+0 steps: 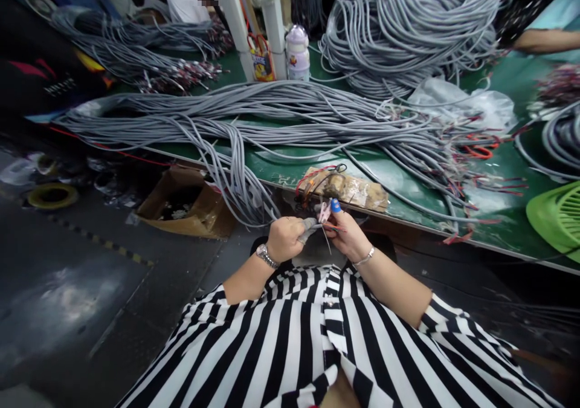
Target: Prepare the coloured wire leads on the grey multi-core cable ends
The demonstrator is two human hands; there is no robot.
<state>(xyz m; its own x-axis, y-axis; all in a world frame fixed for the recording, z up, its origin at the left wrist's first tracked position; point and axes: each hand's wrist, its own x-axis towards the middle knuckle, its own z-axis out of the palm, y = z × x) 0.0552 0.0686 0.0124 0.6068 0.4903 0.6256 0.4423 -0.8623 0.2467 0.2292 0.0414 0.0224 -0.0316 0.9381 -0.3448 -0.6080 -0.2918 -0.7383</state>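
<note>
My left hand (286, 237), with a watch on the wrist, is closed round the end of a grey cable (309, 226) that comes down from the bundle hanging off the table. My right hand (347, 234), with a bracelet and a blue cap on one fingertip, pinches the thin coloured wires (327, 226) sticking out of that cable end. Both hands meet just above my striped lap, below the table's front edge.
A long bundle of grey cables (254, 115) lies across the green table (312, 166), with a big coil (408, 27) behind. Cardboard box (185, 205) on the floor at left, a green fan (559, 217) at right, a bottle (298, 51), and another person's arm (544, 39) far right.
</note>
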